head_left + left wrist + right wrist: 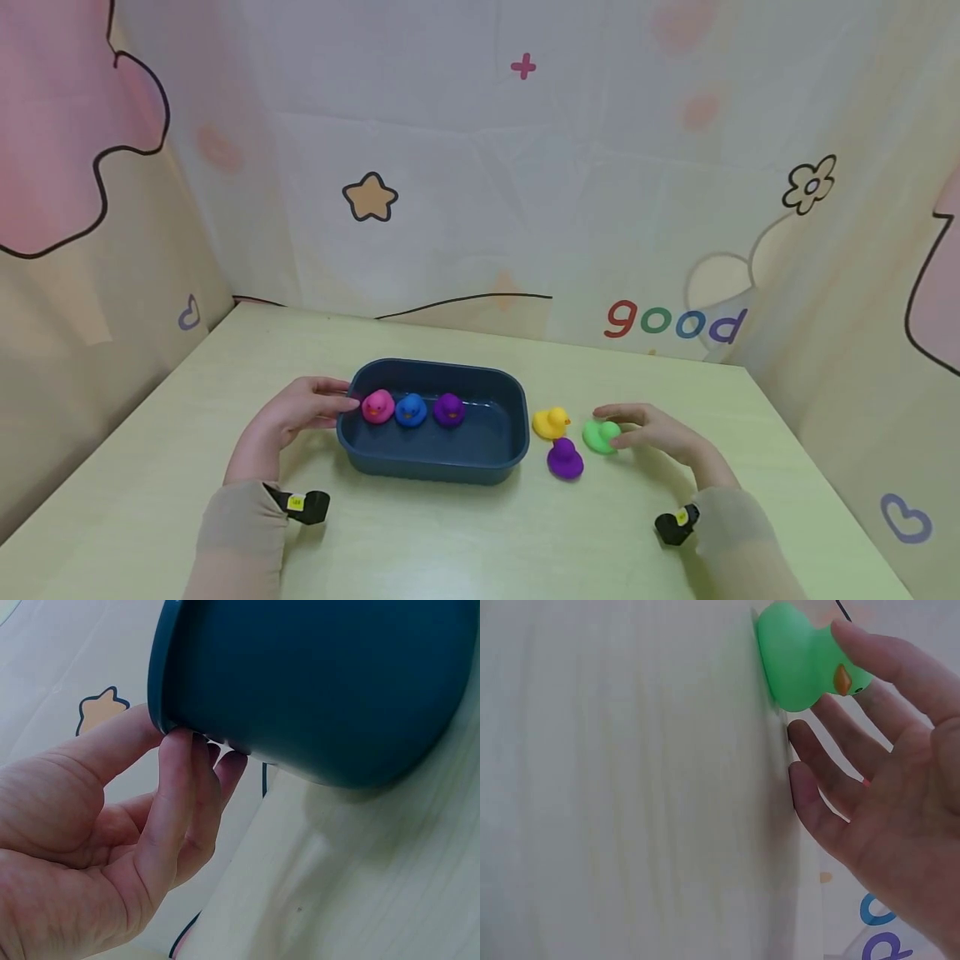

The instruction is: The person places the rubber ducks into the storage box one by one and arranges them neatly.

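The box (427, 468) is pinched by the left hand (303, 406); the green duck (597, 436), right of it, is flanked by the right hand (660, 432), clamping unclear: if caught off-centre, it could be dropped.

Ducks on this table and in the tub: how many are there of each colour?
Pink duck: 1, in the tub
Blue duck: 1, in the tub
Purple ducks: 2, one in the tub, one on the table
Yellow duck: 1, on the table
Green duck: 1, on the table
Total: 6
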`<state>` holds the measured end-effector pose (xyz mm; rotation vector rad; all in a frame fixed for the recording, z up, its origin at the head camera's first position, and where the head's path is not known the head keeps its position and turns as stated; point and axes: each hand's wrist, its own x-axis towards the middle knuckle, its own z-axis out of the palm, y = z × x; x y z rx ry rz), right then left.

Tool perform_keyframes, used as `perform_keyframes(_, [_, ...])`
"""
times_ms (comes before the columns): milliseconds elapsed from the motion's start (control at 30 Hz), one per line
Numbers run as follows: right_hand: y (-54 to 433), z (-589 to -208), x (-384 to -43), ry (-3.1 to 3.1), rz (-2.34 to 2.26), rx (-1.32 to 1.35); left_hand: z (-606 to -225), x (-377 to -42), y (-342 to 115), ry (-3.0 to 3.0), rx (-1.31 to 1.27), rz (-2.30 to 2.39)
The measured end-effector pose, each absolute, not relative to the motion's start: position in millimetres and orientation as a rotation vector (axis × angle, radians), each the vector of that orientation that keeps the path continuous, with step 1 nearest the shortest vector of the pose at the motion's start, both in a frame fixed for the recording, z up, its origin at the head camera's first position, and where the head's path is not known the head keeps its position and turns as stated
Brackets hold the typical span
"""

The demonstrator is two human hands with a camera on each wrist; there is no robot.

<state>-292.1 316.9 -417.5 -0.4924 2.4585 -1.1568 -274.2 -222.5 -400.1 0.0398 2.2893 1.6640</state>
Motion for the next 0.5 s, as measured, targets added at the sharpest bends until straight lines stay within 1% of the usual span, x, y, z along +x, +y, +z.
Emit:
perform_keyframes(233, [316.2,-413.9,-289.0,2.459,-1.152,-0.525,-400.4,-274.9,-222.8,2.289,0.040,1.668])
perform_keyframes(500, [316.3,-415.7,-287.9,2.449,-1.179,-0.492,-401.2,-274.9,-222.9,2.287,0.038,1.671])
